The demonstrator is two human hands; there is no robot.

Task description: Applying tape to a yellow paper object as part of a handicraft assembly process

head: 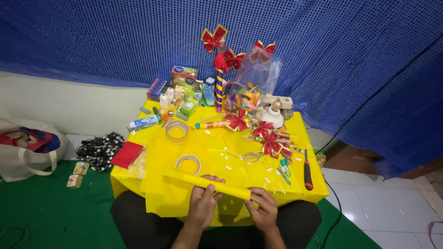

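Head view is looking down on a low table (pixel 295 184) draped in yellow paper, and everything else is sitting in relation to that table. Behind it a blue sequined curtain (pixel 323 50) is hanging across the whole back wall. Left of the table, on the green floor covering, a white tote bag (pixel 27 154) is slumping open, and a black-and-white beaded heap (pixel 99 150) is lying closer to the table's left edge beside a red pad (pixel 127 154).

At the table's far side a striped purple-and-yellow pole (pixel 219 90) is standing upright, topped with red and gold bows (pixel 214 39), next to a clear plastic bag (pixel 258 76) and a cluster of small boxes (pixel 184 90). More red bows (pixel 270 138) are lying on the right half of the tabletop. Two tape rolls are resting near the middle, a clear one (pixel 176 129) farther back and a white one (pixel 188 162) nearer the front. A red-handled cutter (pixel 307 170) is lying near the right edge, with green-handled scissors (pixel 285 171) just beside it.

At the table's near edge a rolled yellow paper tube (pixel 205 183) is slanting across. The person's left hand (pixel 203 203) is wrapping its fingers around the tube's middle, and the right hand (pixel 264 210) is pinching the tube's right end, fingers curled under it.
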